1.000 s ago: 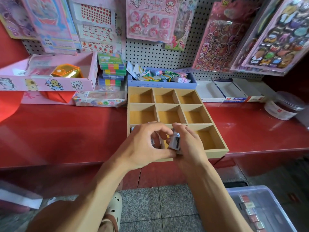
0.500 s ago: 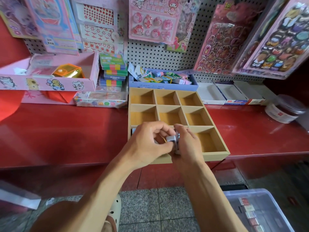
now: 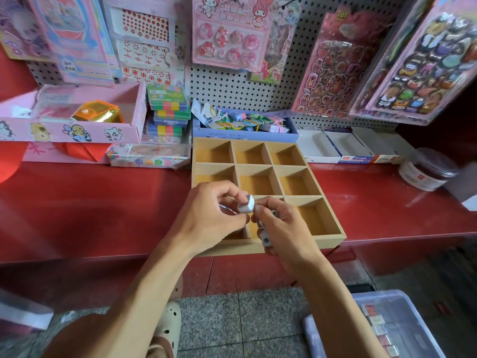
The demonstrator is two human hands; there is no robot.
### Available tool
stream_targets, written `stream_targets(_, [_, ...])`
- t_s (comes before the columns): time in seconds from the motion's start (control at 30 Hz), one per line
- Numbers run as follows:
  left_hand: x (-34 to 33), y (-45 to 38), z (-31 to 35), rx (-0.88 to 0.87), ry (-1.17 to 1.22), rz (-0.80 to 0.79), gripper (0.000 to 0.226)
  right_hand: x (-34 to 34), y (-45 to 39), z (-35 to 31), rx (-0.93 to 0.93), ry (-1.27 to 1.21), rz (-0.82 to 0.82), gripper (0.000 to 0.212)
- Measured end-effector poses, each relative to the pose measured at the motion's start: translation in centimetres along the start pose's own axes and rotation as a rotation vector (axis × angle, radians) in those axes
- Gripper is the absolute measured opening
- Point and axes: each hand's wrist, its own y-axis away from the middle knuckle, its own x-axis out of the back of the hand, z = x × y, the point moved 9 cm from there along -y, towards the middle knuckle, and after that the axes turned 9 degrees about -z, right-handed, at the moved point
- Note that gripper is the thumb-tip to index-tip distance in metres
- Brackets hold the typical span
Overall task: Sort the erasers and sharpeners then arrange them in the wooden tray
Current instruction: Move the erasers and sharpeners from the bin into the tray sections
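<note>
A wooden tray [image 3: 331,241] with a three-by-three grid of compartments sits on the red counter, its front edge overhanging. Both hands hover over its front row. My left hand [image 3: 206,218] pinches a small grey-white block [image 3: 246,204], a sharpener or eraser, between thumb and fingers. My right hand [image 3: 286,229] grips several small grey sharpeners [image 3: 265,237]; one shows a round hole. The two hands almost touch. The hands hide the front left and front middle compartments. The visible compartments hold nothing.
A clear plastic bin [image 3: 402,329] with small boxed items stands on the floor at lower right. Behind the tray are a blue box of trinkets [image 3: 245,135], white boxes [image 3: 335,151] and a lidded jar [image 3: 428,169]. Pink boxes [image 3: 72,130] stand at left.
My left hand has taken one grey block away from the bunch in my right hand and lifted it slightly up and left. Both hands stay over the tray's front row.
</note>
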Motion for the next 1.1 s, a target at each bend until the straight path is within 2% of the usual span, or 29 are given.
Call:
stream_targets(0.13, [-0.2, 0.0, 0.6, -0.037, -0.085, -0.049, 0.026, 0.4, 0.1, 0.7, -0.036, -0.024, 0.008, 0.028])
stream_targets(0.27, [1.2, -0.5, 0.5, -0.022, -0.436, 0.009, 0.040, 2.0, 0.8, 2.4, -0.118, -0.298, 0.101, 0.018])
stream_targets(0.33, [1.1, -1.1, 0.0, 0.001, -0.572, -0.006, 0.038, 2.7, 1.2, 3.1, -0.143, -0.447, 0.141, 0.017])
stream_targets(0.43, [0.5, -2.3, -0.8, 0.035, -0.666, -0.069, 0.033, 3.3, 1.5, 3.6, -0.161, -0.498, 0.170, 0.017])
stream_targets(0.8, [-1.2, -4.5, -2.5, 0.077, -0.687, -0.142, 0.027, 3.6, 1.3, 4.1, -0.188, -0.448, 0.182, 0.020])
stream_targets(0.93, [-1.3, -4.8, -2.9, 0.104, -0.664, -0.174, 0.041, 3.8, 1.2, 4.3, -0.199, -0.434, 0.178, 0.021])
stream_targets(1.0, [-1.2, -4.8, -2.6, 0.094, -0.639, -0.167, 0.047, 3.9, 1.1, 4.3, -0.198, -0.425, 0.174, 0.019])
stream_targets(1.1, [-1.0, -4.3, -1.0, 0.011, -0.483, -0.125, 0.041, 3.7, 0.6, 3.9, -0.183, -0.395, 0.152, 0.014])
